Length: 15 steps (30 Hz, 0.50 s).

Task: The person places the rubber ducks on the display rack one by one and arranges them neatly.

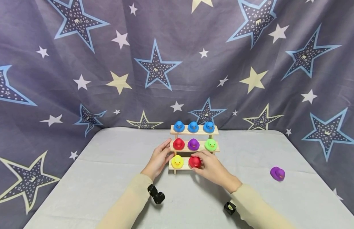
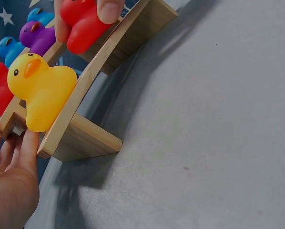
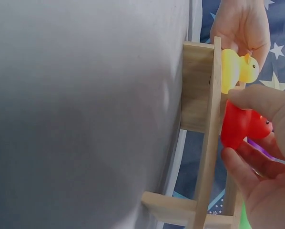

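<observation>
A three-tier wooden shelf [image 1: 182,169] stands on the table. My right hand [image 1: 212,167] pinches a red rubber duck [image 3: 238,125] between thumb and fingers, its base against the bottom tier. Beside it on that tier sits a yellow rubber duck [image 2: 42,90]. My left hand [image 1: 158,159] rests against the shelf's left end, fingers fairly straight; its fingertips are partly hidden in the left wrist view. The middle tier bears another red duck [image 1: 178,144], a purple duck [image 1: 193,144] and a green duck [image 1: 211,145]. Three blue ducks [image 1: 193,127] line the top tier.
Another purple duck [image 1: 277,174] lies on the grey-white tabletop [image 1: 108,178], well right of the shelf. A dark curtain [image 1: 177,73] with stars hangs behind and at both sides. Small black devices [image 1: 156,194] are on both wrists.
</observation>
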Each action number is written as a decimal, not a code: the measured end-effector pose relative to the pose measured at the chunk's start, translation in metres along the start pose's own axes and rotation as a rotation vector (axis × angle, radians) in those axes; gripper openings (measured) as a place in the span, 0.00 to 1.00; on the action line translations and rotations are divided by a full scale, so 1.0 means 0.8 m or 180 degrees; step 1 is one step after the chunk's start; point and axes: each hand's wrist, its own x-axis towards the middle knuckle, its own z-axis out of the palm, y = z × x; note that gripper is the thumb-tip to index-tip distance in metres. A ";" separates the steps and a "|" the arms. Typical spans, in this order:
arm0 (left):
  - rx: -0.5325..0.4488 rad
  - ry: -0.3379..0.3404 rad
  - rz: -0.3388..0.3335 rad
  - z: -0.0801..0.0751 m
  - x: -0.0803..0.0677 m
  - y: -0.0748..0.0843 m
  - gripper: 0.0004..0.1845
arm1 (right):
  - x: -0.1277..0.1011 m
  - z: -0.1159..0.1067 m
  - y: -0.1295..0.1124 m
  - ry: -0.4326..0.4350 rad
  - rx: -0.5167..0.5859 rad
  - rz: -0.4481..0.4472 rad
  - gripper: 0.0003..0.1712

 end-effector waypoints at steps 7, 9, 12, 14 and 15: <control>0.0007 0.0033 -0.0038 0.001 0.000 0.000 0.29 | 0.001 0.003 -0.001 -0.0004 -0.0003 0.0035 0.26; 0.0012 0.0019 -0.0027 0.001 0.001 -0.001 0.29 | 0.001 0.003 -0.001 -0.0004 -0.0004 0.0044 0.26; 0.0007 -0.0001 -0.0017 -0.001 0.002 -0.002 0.28 | 0.001 0.005 -0.002 -0.0010 0.0004 0.0077 0.27; -0.0006 -0.0009 -0.0009 -0.001 0.003 -0.002 0.28 | 0.002 0.006 -0.003 -0.0010 0.0023 0.0105 0.27; -0.0013 -0.0012 -0.0004 -0.002 0.003 -0.002 0.28 | 0.002 0.007 -0.003 -0.0014 0.0028 0.0123 0.27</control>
